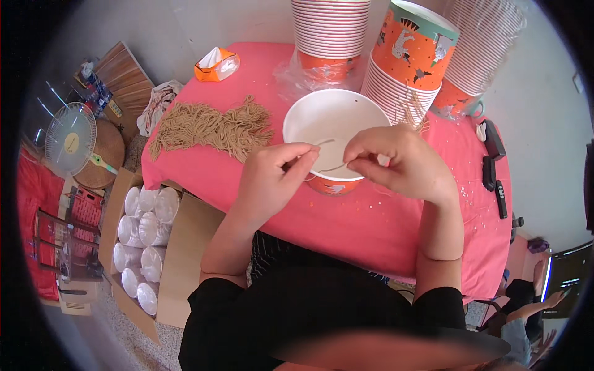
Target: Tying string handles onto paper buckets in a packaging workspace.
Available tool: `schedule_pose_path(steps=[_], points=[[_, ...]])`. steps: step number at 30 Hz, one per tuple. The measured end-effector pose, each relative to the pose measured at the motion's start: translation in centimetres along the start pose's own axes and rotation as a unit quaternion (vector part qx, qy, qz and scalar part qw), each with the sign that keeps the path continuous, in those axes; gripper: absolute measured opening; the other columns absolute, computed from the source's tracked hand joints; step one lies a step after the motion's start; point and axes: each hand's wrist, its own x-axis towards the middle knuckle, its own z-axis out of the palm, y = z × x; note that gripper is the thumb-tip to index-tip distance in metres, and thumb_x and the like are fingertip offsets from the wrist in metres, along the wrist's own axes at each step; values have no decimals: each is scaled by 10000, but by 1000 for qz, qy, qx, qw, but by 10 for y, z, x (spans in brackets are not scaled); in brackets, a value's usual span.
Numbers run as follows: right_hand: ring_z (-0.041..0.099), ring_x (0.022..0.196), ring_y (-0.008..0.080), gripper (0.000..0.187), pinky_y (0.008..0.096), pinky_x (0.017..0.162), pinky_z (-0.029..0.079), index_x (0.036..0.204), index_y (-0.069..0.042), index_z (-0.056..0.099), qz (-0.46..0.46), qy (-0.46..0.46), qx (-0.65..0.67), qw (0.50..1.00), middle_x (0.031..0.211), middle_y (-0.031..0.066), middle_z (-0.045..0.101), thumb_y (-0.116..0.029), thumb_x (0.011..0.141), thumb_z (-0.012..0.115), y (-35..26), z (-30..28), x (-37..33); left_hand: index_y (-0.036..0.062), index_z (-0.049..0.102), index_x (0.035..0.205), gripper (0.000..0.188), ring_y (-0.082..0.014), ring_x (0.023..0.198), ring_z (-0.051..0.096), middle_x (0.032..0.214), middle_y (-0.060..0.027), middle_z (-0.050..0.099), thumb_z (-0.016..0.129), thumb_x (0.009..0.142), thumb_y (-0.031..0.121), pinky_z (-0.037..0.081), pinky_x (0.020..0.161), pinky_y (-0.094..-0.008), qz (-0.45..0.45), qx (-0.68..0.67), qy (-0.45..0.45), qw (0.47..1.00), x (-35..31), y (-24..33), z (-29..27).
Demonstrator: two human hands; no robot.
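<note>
A paper bucket (312, 114), white inside and orange outside, stands upright on the pink tablecloth in front of me. Over its near rim, a thin tan cord (334, 169) runs between my two hands. My left hand (272, 176) pinches it between thumb and fingertips. On the other side, my right hand (405, 164) grips the cord in a similar pinch, its fingers curled. A small dark hole shows near the bucket's far rim. Left of the bucket lies a thick bundle of tan cords (213, 130). Whether the cord passes through the bucket's wall, I cannot tell.
Stacked buckets (331, 28) rise behind, beside a second stack (390, 86) topped by a printed orange bucket (414, 46). A tissue pack (216, 65) sits back left. Black objects (489, 173) line the right edge. A carton (159, 309) of wrapped white stacks and a fan (71, 139) stand left.
</note>
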Motion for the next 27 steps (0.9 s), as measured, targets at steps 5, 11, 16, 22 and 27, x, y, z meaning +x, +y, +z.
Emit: schedule_pose_path(steps=[5, 11, 16, 22, 27], points=[[611, 637, 110, 96, 247, 538, 446, 873, -5, 650, -92, 48, 11, 995, 723, 49, 641, 60, 803, 650, 2, 9, 3, 60, 720, 949, 126, -237, 567, 643, 709, -144, 661, 667, 854, 124, 467, 511, -316, 42, 47, -38, 997, 1, 15, 4], [598, 548, 228, 54, 326, 528, 455, 827, -14, 640, -7, 100, 53, 994, 637, 111, 607, -20, 785, 674, 10, 16, 8, 22, 708, 957, 127, -141, 547, 626, 674, -110, 663, 676, 863, 101, 455, 504, -281, 33, -32, -94, 994, -3, 12, 2], [597, 670, 100, 92, 247, 568, 447, 923, 9, 649, 30, 67, 37, 997, 759, 48, 625, 34, 834, 651, 13, 16, 9, -26, 700, 960, 156, -23, 647, 554, 719, -21, 673, 662, 914, 118, 439, 563, -200, -22, -132, -107, 985, -5, 9, 4], [597, 698, 142, 124, 261, 604, 457, 908, 3, 658, -48, 121, 30, 991, 773, 50, 616, 54, 795, 671, 10, 9, 9, -25, 704, 984, 159, -29, 698, 552, 772, -5, 670, 660, 919, 114, 441, 602, -192, -64, -207, -88, 972, -5, -3, 2], [605, 691, 160, 159, 278, 583, 469, 903, 2, 663, -52, 88, 25, 994, 784, 55, 631, 65, 760, 695, 7, 11, 7, -24, 706, 984, 167, -32, 695, 554, 777, -11, 672, 666, 918, 125, 443, 603, -193, -83, -230, -93, 965, -5, -4, 2]])
